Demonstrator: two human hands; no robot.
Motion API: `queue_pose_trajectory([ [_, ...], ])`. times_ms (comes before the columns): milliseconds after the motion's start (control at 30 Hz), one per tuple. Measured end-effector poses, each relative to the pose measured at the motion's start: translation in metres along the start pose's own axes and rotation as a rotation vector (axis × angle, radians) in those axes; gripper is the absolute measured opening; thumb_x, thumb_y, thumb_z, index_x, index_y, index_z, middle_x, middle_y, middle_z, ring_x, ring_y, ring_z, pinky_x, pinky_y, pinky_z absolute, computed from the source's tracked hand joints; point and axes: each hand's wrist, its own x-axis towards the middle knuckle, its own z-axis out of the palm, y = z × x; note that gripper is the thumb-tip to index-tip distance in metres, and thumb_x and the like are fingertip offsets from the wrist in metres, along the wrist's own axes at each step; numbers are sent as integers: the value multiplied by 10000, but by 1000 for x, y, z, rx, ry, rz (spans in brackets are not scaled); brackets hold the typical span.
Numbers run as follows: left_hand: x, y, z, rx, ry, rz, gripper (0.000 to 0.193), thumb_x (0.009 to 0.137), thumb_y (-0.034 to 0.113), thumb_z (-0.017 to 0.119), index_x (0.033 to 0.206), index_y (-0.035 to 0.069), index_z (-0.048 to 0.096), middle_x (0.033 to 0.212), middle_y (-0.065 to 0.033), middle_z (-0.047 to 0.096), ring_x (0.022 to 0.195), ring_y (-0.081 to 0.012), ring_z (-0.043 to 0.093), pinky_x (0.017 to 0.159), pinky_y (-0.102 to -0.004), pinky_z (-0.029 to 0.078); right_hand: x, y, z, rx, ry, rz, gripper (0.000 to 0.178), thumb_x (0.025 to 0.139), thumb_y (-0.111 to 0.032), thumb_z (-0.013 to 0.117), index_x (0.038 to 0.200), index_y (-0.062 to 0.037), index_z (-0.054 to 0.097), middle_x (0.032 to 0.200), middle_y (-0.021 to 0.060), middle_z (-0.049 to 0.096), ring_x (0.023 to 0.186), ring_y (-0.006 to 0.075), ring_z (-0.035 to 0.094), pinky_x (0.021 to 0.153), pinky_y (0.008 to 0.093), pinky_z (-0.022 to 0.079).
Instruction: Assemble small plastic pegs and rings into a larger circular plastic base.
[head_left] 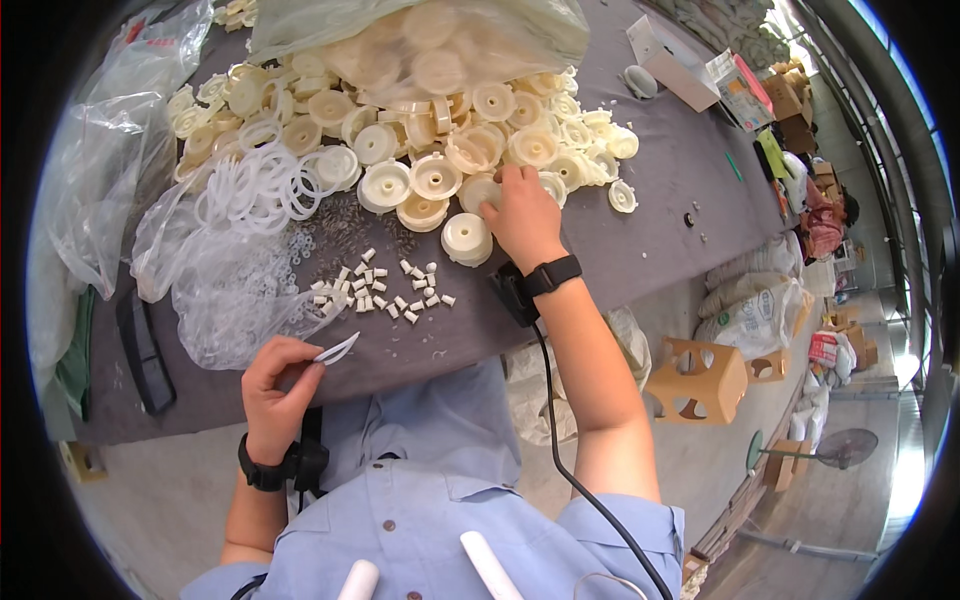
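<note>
Pinched between the thumb and fingers of the left hand [280, 393] is a thin white plastic ring [340, 349], seen nearly edge-on, above the near edge of the grey-covered table [610, 262]. The right hand [528, 222] reaches to the front of a heap of cream round plastic caps [435, 177], its fingers over a pale cap [478, 193] — whether they are closed around it, I cannot tell. Just beside that hand, a stepped white cap [466, 240] sits at the heap's near edge.

Left of the caps lies a tangle of larger white rings [265, 187], partly over a clear plastic bag [222, 310]. Between the bag and the caps are small translucent rings [300, 242] and scattered dark bits [343, 232], too small to make out. Short white plugs [366, 290] lie loosely grouped between the two hands.

A translucent bag [480, 40] covers the back of the heap. Farther out, a black tray-like piece [145, 352] lies at the table's left end, and a white box [672, 66] stands toward the far right. Off the table, on the right — a tan plastic stool [700, 380] and a fan [846, 448].
</note>
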Motion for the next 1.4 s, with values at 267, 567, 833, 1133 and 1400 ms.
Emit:
queue_pose_trajectory([
  [267, 4, -2, 1, -25, 33, 81, 168, 734, -127, 584, 869, -32, 615, 862, -72, 575, 756, -113, 570, 665, -209, 464, -6, 3, -1, 292, 74, -67, 360, 703, -171, 678, 1007, -46, 531, 981, 145, 557, 798, 308, 592, 662, 395, 489],
  [567, 30, 17, 15, -407, 47, -205, 103, 852, 38, 536, 916, -14, 598, 830, -96, 641, 678, -141, 624, 606, -238, 510, -38, -19, -17, 1123, 87, 202, 201, 777, -123, 659, 896, 1, 555, 724, 0, 557, 565, 34, 452, 512, 197, 396],
  [833, 43, 0, 35, -825, -85, -322, 124, 875, 59, 522, 973, 20, 587, 869, -101, 638, 688, -133, 626, 589, -236, 523, -89, -76, 4, 1847, -524, 412, 221, 875, -220, 581, 953, -23, 515, 740, 21, 573, 574, 76, 558, 462, 191, 423],
  [1133, 32, -11, 35, -606, 47, -275, 98, 812, 84, 642, 898, 45, 615, 731, 32, 565, 546, -45, 446, 498, -189, 339, -116, -108, 14, 2279, -455, 487, 266, 949, -269, 416, 1053, -30, 472, 820, 51, 558, 655, 120, 550, 545, 233, 429],
  [1400, 27, -6, 37, -809, 71, -340, 43, 855, 81, 575, 883, 64, 546, 687, 15, 539, 499, -56, 451, 452, -186, 343, -134, -113, 18, 1958, -324, 235, 208, 904, -116, 508, 1074, -5, 464, 890, 69, 582, 690, 112, 576, 623, 238, 470],
])
